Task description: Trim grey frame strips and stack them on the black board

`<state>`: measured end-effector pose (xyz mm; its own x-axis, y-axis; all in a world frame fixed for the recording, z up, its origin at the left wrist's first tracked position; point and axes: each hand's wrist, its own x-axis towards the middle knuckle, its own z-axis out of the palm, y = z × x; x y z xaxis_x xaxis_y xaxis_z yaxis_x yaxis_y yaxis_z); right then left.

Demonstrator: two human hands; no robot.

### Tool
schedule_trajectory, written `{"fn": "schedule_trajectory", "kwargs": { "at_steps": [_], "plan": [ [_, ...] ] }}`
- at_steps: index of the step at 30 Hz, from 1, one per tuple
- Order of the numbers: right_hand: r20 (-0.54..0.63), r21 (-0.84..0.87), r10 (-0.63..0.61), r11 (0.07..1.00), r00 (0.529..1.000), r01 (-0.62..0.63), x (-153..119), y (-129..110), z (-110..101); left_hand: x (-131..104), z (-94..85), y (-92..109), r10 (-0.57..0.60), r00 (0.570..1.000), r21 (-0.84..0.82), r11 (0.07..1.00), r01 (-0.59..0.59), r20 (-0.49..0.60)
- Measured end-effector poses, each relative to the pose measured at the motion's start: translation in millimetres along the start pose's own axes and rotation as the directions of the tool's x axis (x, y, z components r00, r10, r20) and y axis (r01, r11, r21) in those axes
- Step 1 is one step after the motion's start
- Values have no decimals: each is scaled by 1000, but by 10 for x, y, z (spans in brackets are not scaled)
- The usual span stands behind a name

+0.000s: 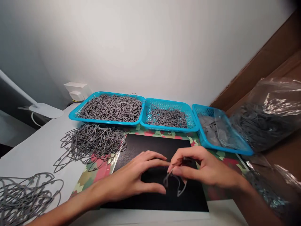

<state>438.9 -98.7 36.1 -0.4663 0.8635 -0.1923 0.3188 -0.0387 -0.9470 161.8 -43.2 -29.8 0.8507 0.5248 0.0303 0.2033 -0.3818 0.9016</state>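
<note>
My right hand [202, 166] pinches a thin grey elastic-looking cord [183, 189] between thumb and fingertips. The cord hangs in a small loop above a black mat [155, 142], with a small tip at its lower end. Some of the cord is hidden by my fingers. To the left, my left hand [142, 175] hovers over the mat with thumb and fingers apart and nothing between them. Its fingertips come close to the right hand and the cord.
Blue baskets [110, 121] of grey cords line the wall. A right-hand blue basket [225, 150] contains grey pieces and clear plastic. Looped cord piles [94, 141] lie left of the mat. Plastic bags [261, 125] crowd the right side, and a white lamp base [44, 110] stands far left.
</note>
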Motion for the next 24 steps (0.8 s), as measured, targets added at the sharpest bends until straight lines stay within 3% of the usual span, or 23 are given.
{"fn": "schedule_trajectory", "kwargs": {
  "at_steps": [4,7,12,17,20,24],
  "plan": [
    [-176,55,-26,998,984,37,4,123,-59,81,31,-76,-106,992,-390,913,123,66],
    [-210,72,53,997,976,-38,11,380,-137,25,-67,-107,-198,975,-528,820,223,103],
    [-107,71,207,977,973,-200,21,733,-140,-14,-59,-221,-350,937,-364,873,324,-6],
    [-186,56,199,980,962,-192,4,860,-113,-20,27,-302,-333,922,-194,935,296,-199],
    [-227,46,202,979,953,-197,-4,892,-129,-47,62,-270,-292,917,-196,950,244,-272],
    [-276,-2,166,985,947,-173,15,921,-132,-73,82,-257,-360,889,-336,905,260,-283]
  ]
}}
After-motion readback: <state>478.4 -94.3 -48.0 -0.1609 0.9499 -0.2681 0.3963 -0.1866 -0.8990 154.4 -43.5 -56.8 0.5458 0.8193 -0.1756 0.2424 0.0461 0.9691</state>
